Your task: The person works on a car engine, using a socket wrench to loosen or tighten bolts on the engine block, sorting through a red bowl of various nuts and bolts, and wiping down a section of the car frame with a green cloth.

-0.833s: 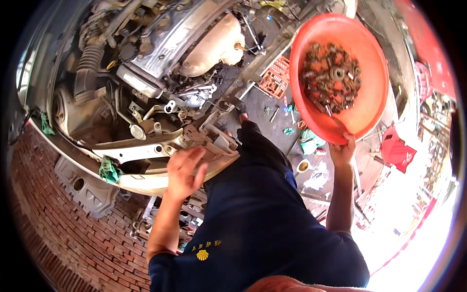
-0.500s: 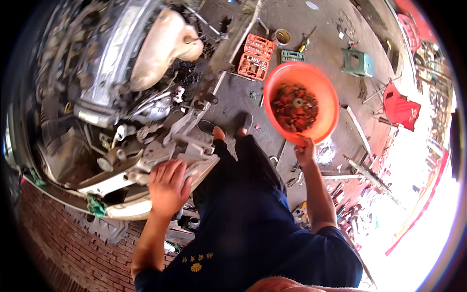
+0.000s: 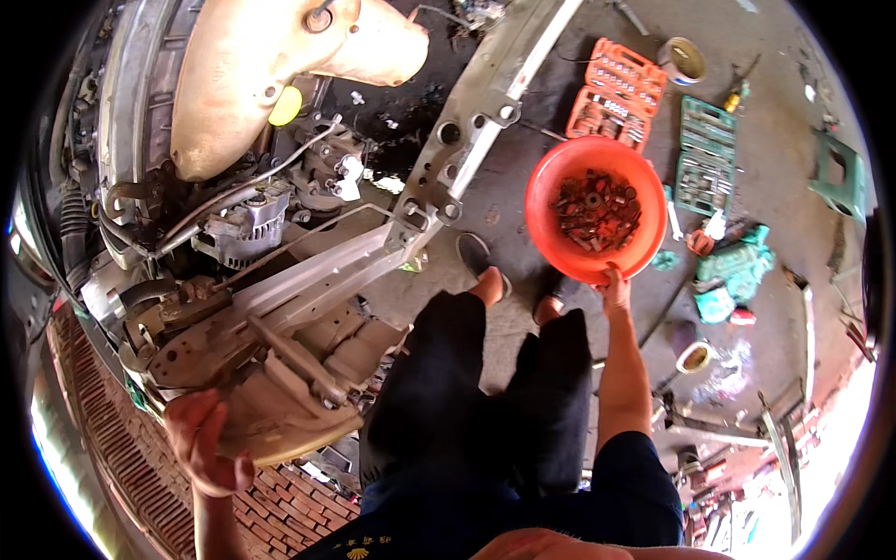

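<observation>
My right hand (image 3: 612, 289) grips the near rim of a red plastic basin (image 3: 544, 233), thumb over the edge. Inside the basin lies a heap of small, rusty-looking metal pieces (image 3: 597, 210), perhaps bolts and nuts, too small to tell apart. My left hand (image 3: 207, 443) holds nothing, its fingers loosely bent and apart. It hovers beside the corner of a stripped car front, close to a beige-grey panel (image 3: 271, 411); whether it touches cannot be seen. Beyond it, a bare metal frame rail (image 3: 317, 271) runs along the engine bay.
A beige tank (image 3: 233, 84) and an alternator (image 3: 245, 229) sit in the engine bay. On the floor lie an orange socket case (image 3: 621, 79), a green tool case (image 3: 705, 159), a tin (image 3: 684, 61), green cloth (image 3: 737, 266) and a green stool (image 3: 837, 177). Metal bars lie at right.
My left hand has come off the car's front metalwork and moved left. The basin stays in my right hand. The view has shifted, bringing the engine bay and tool cases closer.
</observation>
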A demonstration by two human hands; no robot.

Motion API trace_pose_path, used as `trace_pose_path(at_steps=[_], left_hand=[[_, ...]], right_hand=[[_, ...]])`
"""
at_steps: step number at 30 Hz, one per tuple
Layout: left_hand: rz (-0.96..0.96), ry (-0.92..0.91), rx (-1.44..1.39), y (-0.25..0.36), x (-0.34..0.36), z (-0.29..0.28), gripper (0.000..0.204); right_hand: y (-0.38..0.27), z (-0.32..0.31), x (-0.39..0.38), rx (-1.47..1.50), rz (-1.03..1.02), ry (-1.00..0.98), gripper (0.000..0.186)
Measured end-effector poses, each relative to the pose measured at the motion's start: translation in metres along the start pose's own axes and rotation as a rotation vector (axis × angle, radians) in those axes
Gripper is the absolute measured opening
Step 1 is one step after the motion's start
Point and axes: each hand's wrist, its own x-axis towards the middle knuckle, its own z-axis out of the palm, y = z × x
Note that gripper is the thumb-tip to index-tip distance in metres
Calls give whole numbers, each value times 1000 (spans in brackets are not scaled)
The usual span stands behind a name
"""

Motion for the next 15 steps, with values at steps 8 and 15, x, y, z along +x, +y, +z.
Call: trace_pose_path(at_steps=[8,15], left_hand=[[-172,21,228,17,-8,8,78],[-156,11,156,16,-14,0,73]], right_hand=[[41,-8,130,-240,22,52,33],[-9,-38,81,-1398,-75,514,48]])
